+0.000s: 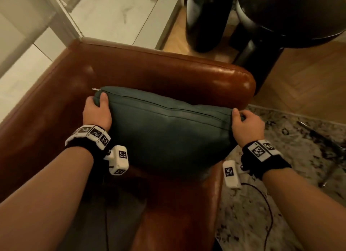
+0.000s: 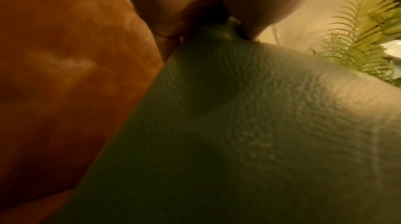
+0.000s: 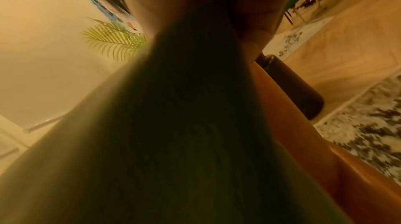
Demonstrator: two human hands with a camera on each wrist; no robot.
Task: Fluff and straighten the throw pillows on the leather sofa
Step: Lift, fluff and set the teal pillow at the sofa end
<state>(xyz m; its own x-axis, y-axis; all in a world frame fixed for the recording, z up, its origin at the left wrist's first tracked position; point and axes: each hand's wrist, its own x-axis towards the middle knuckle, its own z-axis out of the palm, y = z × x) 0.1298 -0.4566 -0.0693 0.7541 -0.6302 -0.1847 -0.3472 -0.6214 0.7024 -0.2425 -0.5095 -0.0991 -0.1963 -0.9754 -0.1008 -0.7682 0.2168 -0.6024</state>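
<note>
A dark green leather throw pillow (image 1: 164,129) stands on edge at the end of the brown leather sofa (image 1: 168,72), zipper seam on top, leaning toward the armrest. My left hand (image 1: 97,108) grips its upper left corner, thumb on the near face. My right hand (image 1: 245,122) pinches its upper right corner. In the left wrist view the pillow (image 2: 238,124) fills the frame below my left hand (image 2: 206,13), with the sofa (image 2: 65,73) at the left. The right wrist view shows the pillow (image 3: 173,124) running up into my right hand (image 3: 238,13).
A black round side table (image 1: 292,16) and a tall black vase (image 1: 206,20) stand on the wood floor past the armrest. A speckled rug (image 1: 280,175) lies at the right. White wall panels (image 1: 28,54) run behind the sofa. A green plant (image 2: 358,39) shows beyond the pillow.
</note>
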